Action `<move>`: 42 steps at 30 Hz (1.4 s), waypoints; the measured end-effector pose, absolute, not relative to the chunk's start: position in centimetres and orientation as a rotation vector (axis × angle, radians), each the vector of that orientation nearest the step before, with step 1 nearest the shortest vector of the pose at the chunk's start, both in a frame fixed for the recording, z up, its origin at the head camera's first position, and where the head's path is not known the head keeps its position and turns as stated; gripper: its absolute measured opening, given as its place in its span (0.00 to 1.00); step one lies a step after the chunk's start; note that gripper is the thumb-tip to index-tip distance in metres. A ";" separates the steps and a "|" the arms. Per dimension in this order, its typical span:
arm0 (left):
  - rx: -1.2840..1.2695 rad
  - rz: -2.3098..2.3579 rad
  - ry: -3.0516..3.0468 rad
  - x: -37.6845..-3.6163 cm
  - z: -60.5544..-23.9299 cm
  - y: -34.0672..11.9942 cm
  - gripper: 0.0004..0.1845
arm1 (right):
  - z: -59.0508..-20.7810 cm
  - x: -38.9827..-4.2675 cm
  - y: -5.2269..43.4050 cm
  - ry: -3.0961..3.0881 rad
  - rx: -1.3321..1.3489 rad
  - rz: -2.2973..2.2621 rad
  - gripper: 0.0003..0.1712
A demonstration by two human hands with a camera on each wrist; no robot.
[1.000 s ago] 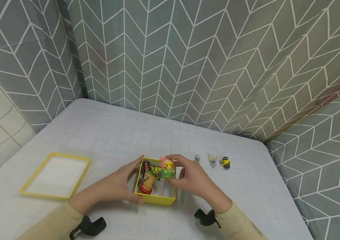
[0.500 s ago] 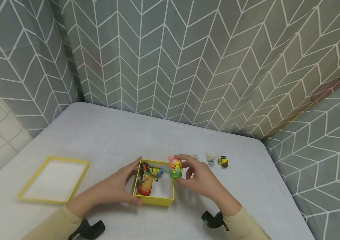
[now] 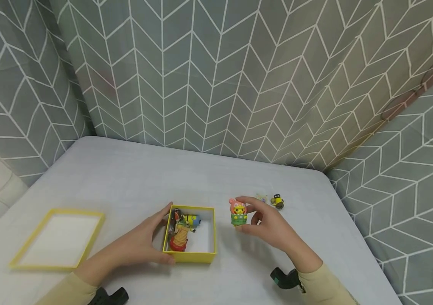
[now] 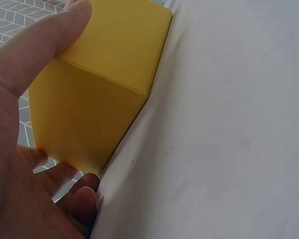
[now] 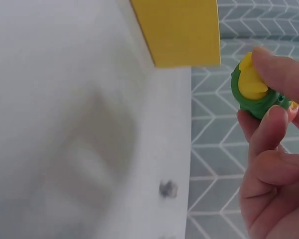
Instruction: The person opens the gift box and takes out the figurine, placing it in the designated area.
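A small yellow box (image 3: 190,255) (image 4: 104,89) (image 5: 179,30) sits on the white table (image 3: 132,182) with several toy figures (image 3: 181,231) inside. My left hand (image 3: 145,243) (image 4: 25,124) grips its left side, thumb at the near corner, fingers along the far corner. My right hand (image 3: 263,222) (image 5: 271,144) pinches a pink-and-yellow figure in a green base (image 3: 237,212) (image 5: 256,89), held just above the table to the right of the box.
The yellow lid (image 3: 57,239) lies open side up at the left. Two small figures, a pale one (image 3: 261,198) and a yellow one (image 3: 277,201), stand beyond my right hand. Patterned grey curtains (image 3: 216,76) wall the table's back and right edges.
My right hand has lifted the pink-and-yellow figure out of the box and carried it rightward, clear of the rim. The left hand keeps its hold on the box.
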State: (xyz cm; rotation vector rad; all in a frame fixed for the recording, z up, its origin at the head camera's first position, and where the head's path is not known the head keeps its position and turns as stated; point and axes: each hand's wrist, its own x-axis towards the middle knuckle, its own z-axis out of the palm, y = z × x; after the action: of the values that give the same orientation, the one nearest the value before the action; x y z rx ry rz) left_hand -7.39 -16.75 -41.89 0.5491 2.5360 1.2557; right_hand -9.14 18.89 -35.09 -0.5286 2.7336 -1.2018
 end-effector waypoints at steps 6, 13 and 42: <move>0.517 1.245 2.561 -7.2 -42.0 -16.8 0.75 | -35.4 -9.1 20.8 2.753 -0.474 -1.188 0.41; 0.507 1.247 2.536 -7.3 -42.0 -16.1 0.75 | -35.7 -8.9 24.1 2.749 -0.336 -1.256 0.40; 0.519 1.275 2.511 -7.1 -41.7 -15.8 0.75 | -36.2 -11.9 36.4 2.815 0.000 -1.191 0.48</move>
State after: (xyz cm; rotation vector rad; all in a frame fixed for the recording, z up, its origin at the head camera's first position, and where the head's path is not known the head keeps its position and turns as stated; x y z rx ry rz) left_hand -7.05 -15.77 -41.68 0.5191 2.5115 1.2751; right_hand -11.86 36.36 -36.24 0.0001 2.8151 -1.1909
